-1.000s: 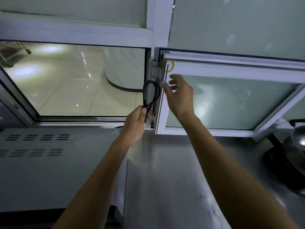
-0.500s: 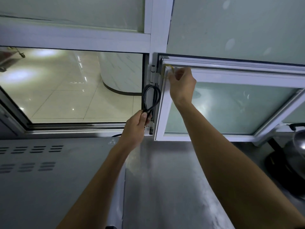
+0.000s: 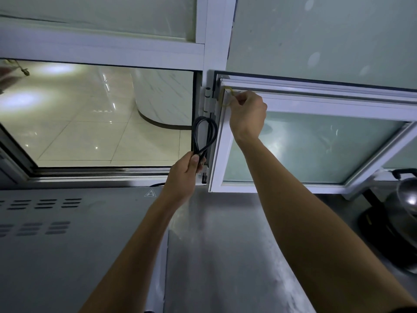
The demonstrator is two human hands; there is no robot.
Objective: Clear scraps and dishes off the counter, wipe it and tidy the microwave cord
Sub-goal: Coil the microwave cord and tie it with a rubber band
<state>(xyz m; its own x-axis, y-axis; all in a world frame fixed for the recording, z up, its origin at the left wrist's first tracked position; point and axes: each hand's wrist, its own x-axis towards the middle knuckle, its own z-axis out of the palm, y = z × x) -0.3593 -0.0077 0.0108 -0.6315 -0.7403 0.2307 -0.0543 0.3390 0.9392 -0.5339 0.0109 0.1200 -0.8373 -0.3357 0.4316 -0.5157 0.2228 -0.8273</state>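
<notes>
While left hand point(image 3: 184, 171) grips looped cord point(image 3: 204, 136), right hand point(image 3: 247, 115) above pinches yellow band point(image 3: 225, 97).

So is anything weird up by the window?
Yes: a yellow rubber band is looped round the top corner of the open window frame, an odd spot. The right hand pinches it while the left hand holds the looped black cord.

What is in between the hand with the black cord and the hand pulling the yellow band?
In the head view, the white window frame edge stands between the left hand, gripping the looped black cord, and the right hand, pinching the yellow rubber band.
</notes>
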